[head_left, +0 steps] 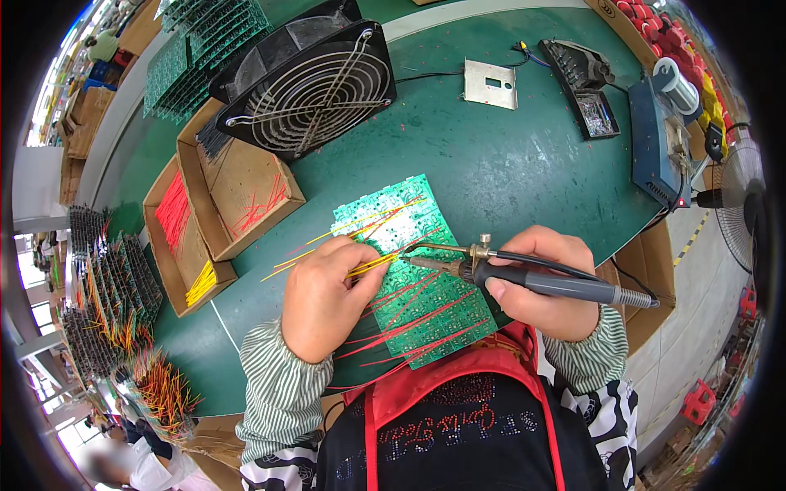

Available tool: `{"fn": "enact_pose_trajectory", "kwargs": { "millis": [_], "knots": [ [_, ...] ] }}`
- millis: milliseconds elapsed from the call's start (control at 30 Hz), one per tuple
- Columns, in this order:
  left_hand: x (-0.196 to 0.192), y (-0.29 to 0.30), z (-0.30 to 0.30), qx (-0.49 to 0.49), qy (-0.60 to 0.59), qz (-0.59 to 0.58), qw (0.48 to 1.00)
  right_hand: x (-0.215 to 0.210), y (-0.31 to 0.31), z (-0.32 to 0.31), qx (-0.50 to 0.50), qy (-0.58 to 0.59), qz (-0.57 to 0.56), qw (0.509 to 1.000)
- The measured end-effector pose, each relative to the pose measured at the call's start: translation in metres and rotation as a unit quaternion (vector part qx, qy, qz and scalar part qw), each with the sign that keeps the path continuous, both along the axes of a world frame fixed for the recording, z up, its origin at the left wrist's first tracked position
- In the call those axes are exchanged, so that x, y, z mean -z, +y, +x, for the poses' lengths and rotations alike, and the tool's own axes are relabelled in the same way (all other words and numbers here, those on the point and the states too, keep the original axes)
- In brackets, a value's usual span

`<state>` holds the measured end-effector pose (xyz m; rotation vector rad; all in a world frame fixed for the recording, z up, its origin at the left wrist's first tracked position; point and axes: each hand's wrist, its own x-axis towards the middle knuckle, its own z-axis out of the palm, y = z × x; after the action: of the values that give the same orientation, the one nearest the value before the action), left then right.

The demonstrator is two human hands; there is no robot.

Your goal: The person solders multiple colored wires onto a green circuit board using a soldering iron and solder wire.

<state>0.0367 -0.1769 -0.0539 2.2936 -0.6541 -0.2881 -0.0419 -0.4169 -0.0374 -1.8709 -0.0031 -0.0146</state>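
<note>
A green circuit board panel (446,327) lies on the green worktable in front of me, with red wires (434,315) trailing off its left side. My left hand (323,286) is closed in a pinch on yellow wires (372,266) over the middle of the panel. In my right hand (553,282) is a soldering iron (544,284) with a thin solder feed tube beside it. Its tip points left and meets the board close to the ends of the yellow wires. More yellow and red wires cross the panel's upper part.
At the left, cardboard trays (237,237) hold red and yellow wires. A black fan (315,90) stands behind them, near stacked green boards (205,49). Toward the back right are a metal plate (490,84), a black iron stand (581,82) and a blue soldering station (657,135) with a solder spool (676,86).
</note>
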Motion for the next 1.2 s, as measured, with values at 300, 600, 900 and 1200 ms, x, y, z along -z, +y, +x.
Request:
{"fn": "enact_pose_trajectory", "kwargs": {
  "millis": [300, 600, 900, 1200],
  "knots": [
    [-0.007, 0.007, 0.003, -0.006, -0.056, 0.02, 0.998, -0.008, -0.005, -0.002, 0.015, 0.003, 0.001, 1.0],
    [-0.018, -0.004, 0.002, -0.01, -0.111, 0.058, 0.992, -0.002, -0.016, -0.008, 0.03, -0.024, -0.028, 0.999],
    [-0.003, -0.024, 0.003, 0.024, -0.038, 0.028, 0.999, -0.001, -0.015, -0.008, 0.055, 0.007, 0.009, 0.998],
    [-0.003, -0.025, 0.001, 0.01, -0.044, 0.043, 0.998, -0.002, -0.017, -0.006, 0.046, -0.01, -0.006, 0.999]
  ]
}}
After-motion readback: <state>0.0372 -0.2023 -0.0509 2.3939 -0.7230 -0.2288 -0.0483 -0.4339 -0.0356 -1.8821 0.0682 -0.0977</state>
